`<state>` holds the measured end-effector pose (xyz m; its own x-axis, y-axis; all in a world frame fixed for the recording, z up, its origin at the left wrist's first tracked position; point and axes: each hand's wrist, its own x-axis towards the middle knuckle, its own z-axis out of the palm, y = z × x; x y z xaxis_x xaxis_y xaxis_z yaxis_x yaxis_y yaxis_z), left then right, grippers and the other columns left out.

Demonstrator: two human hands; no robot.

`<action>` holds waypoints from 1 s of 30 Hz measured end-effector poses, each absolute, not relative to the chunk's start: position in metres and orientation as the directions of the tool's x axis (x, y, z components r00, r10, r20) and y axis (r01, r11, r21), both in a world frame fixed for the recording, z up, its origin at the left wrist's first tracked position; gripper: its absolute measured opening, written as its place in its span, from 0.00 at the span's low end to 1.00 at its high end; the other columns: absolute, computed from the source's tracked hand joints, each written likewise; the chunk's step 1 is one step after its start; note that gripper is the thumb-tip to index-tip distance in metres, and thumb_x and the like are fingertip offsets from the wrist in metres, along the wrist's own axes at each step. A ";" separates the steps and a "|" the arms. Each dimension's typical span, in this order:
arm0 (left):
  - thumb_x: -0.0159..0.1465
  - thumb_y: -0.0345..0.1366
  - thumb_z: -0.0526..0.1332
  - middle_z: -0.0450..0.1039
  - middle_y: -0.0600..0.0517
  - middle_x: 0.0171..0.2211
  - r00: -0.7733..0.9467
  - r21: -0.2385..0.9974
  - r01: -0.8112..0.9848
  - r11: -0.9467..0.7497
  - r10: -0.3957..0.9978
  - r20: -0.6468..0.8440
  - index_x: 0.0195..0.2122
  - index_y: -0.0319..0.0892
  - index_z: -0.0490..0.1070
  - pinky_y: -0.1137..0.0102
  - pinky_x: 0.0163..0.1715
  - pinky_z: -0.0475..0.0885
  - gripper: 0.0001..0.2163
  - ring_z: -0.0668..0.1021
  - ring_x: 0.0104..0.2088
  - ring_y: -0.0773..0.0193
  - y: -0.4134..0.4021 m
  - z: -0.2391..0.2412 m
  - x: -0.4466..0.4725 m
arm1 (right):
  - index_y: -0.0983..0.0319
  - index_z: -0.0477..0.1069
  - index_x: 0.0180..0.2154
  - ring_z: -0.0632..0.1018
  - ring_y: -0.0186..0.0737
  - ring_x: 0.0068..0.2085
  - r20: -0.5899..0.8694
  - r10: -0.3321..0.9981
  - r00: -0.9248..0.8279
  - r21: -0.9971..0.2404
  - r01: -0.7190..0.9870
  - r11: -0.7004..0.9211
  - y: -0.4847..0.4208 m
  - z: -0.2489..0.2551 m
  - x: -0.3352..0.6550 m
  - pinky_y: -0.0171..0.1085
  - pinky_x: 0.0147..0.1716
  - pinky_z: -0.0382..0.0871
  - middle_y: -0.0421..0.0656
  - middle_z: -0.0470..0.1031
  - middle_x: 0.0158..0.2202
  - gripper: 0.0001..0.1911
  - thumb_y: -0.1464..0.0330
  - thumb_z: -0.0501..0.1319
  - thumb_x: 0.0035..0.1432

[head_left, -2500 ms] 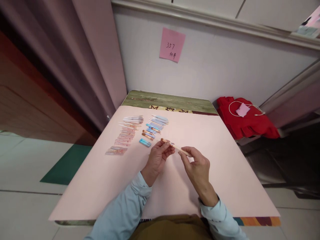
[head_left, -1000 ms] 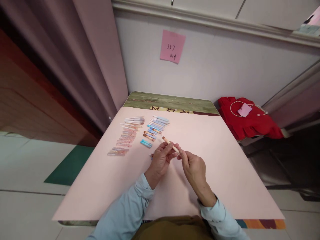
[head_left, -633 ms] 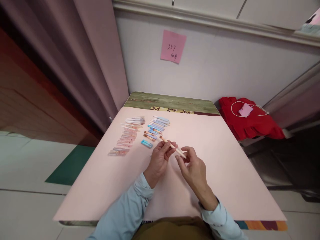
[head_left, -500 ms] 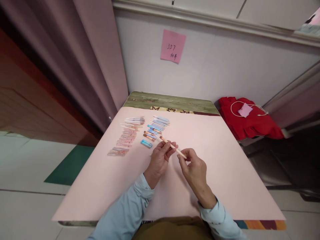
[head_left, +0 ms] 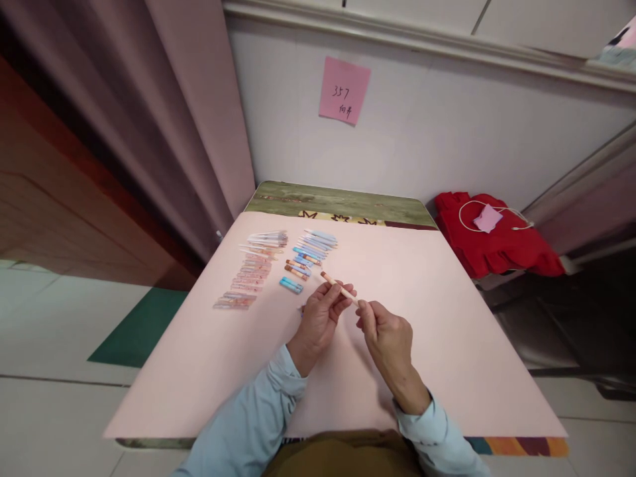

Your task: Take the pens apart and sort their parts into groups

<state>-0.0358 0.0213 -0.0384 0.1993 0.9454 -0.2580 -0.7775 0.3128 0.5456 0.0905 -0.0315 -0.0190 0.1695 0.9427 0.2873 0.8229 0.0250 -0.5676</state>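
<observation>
A slim cream pen point(head_left: 328, 277) with a brown end slants between my two hands above the table. My left hand point(head_left: 318, 321) pinches its middle between thumb and fingers. At its lower right end, my right hand point(head_left: 390, 338) is closed, with thumb and index finger on the tip. Left of the pen lie short brown and blue pieces point(head_left: 298, 271) and a bright blue cap-like piece point(head_left: 291, 285). Thin pale blue sticks point(head_left: 318, 242) are lined up behind them. Something small and dark beside my left hand is mostly hidden.
Clear pinkish tubes point(head_left: 251, 273) and thin white-tipped sticks point(head_left: 268, 240) lie in rows at the left of the pale-covered table point(head_left: 447, 371). Red cloth point(head_left: 497, 248) with a white cable sits beyond the right edge. A pink note point(head_left: 344, 91) is on the wall behind.
My right hand has closed further around the pen's lower end, covering the tip that showed before. The pen has shifted slightly right. The pieces on the table stay put.
</observation>
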 end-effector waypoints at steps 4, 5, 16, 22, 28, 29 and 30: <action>0.52 0.34 0.74 0.80 0.49 0.34 0.183 0.532 -0.792 0.301 0.947 -0.264 0.34 0.36 0.76 0.77 0.34 0.77 0.12 0.82 0.36 0.66 0.024 -0.042 -0.037 | 0.59 0.75 0.43 0.78 0.35 0.26 0.323 0.930 0.174 -0.621 0.781 0.070 -0.033 -0.017 0.089 0.31 0.26 0.63 0.40 0.80 0.28 0.18 0.53 0.56 0.65; 0.52 0.34 0.75 0.80 0.49 0.34 0.179 0.526 -0.796 0.301 0.946 -0.270 0.34 0.36 0.76 0.78 0.34 0.77 0.12 0.82 0.37 0.66 0.024 -0.042 -0.037 | 0.60 0.74 0.45 0.79 0.35 0.27 0.343 0.922 0.179 -0.632 0.770 0.086 -0.033 -0.017 0.089 0.31 0.27 0.64 0.40 0.80 0.31 0.18 0.54 0.58 0.64; 0.53 0.35 0.73 0.81 0.48 0.35 0.171 0.604 -0.743 0.289 0.954 -0.247 0.35 0.37 0.77 0.79 0.26 0.72 0.11 0.77 0.28 0.72 0.023 -0.042 -0.038 | 0.60 0.75 0.33 0.76 0.34 0.23 0.396 0.901 0.179 -0.557 0.826 0.081 -0.033 -0.023 0.090 0.32 0.24 0.59 0.40 0.78 0.23 0.18 0.56 0.55 0.67; 0.55 0.36 0.72 0.81 0.47 0.36 0.163 0.645 -0.713 0.273 0.960 -0.225 0.35 0.37 0.78 0.78 0.25 0.68 0.10 0.76 0.27 0.72 0.022 -0.044 -0.037 | 0.59 0.75 0.28 0.75 0.33 0.20 0.264 0.946 0.186 -0.607 0.794 0.014 -0.030 -0.023 0.093 0.31 0.23 0.58 0.38 0.76 0.20 0.28 0.53 0.46 0.70; 0.53 0.37 0.73 0.81 0.48 0.34 0.132 0.645 -0.712 0.278 0.955 -0.267 0.34 0.37 0.77 0.77 0.26 0.68 0.11 0.76 0.26 0.72 0.023 -0.047 -0.036 | 0.59 0.76 0.43 0.78 0.35 0.26 0.347 0.920 0.183 -0.608 0.791 0.072 -0.028 -0.027 0.089 0.31 0.26 0.63 0.40 0.80 0.30 0.21 0.50 0.57 0.63; 0.53 0.37 0.73 0.81 0.48 0.34 0.130 0.648 -0.709 0.278 0.955 -0.267 0.34 0.37 0.77 0.76 0.26 0.68 0.11 0.76 0.26 0.71 0.023 -0.048 -0.036 | 0.59 0.76 0.42 0.78 0.35 0.26 0.381 0.907 0.181 -0.588 0.804 0.086 -0.028 -0.029 0.089 0.31 0.27 0.63 0.41 0.81 0.30 0.20 0.51 0.58 0.63; 0.54 0.37 0.73 0.81 0.48 0.34 0.127 0.654 -0.705 0.275 0.956 -0.264 0.34 0.37 0.76 0.76 0.27 0.68 0.11 0.76 0.27 0.71 0.023 -0.048 -0.036 | 0.59 0.76 0.40 0.77 0.35 0.26 0.408 0.897 0.172 -0.564 0.820 0.099 -0.028 -0.030 0.088 0.32 0.26 0.62 0.41 0.80 0.30 0.18 0.52 0.58 0.64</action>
